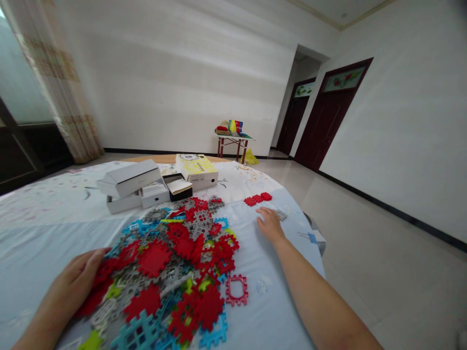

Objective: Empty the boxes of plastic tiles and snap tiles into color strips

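Right hand (270, 226) out wide!

Fingers loosely open and curved, just beside a toothed grey piece (282, 215); left hand (78, 277) against the jagged plastic heap (155, 257), grip unclear. Beyond, three notched red squares (257, 199) on pale cloth (260, 260).

Open desk (251, 236) between piece heap (153, 258) and right hand (270, 224), 1 pink frame (244, 290) intruding, boxes (133, 178) blocking heap's far side

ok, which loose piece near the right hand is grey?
The grey piece, just beside the right hand; the row of three pieces beyond is red.
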Demonstrator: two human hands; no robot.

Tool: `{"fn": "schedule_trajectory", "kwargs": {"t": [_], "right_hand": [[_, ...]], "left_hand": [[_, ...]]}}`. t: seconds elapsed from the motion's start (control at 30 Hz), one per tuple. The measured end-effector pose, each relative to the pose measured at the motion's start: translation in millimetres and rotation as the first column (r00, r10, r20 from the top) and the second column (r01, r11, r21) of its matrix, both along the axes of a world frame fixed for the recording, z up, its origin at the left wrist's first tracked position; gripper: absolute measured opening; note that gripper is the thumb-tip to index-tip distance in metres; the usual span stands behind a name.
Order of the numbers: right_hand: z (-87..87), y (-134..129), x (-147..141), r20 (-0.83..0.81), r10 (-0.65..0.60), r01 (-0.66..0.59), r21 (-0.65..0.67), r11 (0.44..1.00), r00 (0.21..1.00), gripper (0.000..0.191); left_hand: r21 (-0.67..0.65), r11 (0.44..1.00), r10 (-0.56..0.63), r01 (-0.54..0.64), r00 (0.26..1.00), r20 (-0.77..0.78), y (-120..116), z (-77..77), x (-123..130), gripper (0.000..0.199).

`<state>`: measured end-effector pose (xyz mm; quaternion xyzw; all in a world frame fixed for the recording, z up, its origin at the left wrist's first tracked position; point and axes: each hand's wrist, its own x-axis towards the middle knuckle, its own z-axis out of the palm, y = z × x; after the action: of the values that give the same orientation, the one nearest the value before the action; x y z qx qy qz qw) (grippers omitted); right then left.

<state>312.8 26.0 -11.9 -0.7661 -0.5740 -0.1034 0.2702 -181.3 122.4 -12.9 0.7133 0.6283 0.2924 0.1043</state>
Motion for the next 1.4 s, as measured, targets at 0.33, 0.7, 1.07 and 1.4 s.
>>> {"fn": "schedule_trajectory", "kwargs": {"t": [0.33,0.7,1.07,1.4], "right_hand": [[21.5,14.1,-62.3,-0.174,0.436,-0.446,-0.019,0.895,0.883,0.022],[15.0,33.7,-95.9,-0.120,0.586,-0.595,-0.070,0.800,0.802,0.021],[20.4,33.9,-52.5,-0.380,0.238,-0.240,0.045,0.970,0.894,0.028],[2.9,30.2,-45.1,-0.069,-0.029,0.013,-0.214,0.977,0.997,0.053]], "left_hand": [[-0.172,0.985,0.016,0.000,0.996,0.089,-8.5,12.4,8.8,0.068],[-0.088,0.996,-0.014,0.021,0.996,0.086,-4.5,3.1,0.8,0.057],[-0.113,0.993,0.025,-0.016,0.996,0.084,-10.5,12.9,7.1,0.054],[-0.094,0.996,0.015,-0.008,0.997,0.077,3.9,-5.9,-6.2,0.055]]}}
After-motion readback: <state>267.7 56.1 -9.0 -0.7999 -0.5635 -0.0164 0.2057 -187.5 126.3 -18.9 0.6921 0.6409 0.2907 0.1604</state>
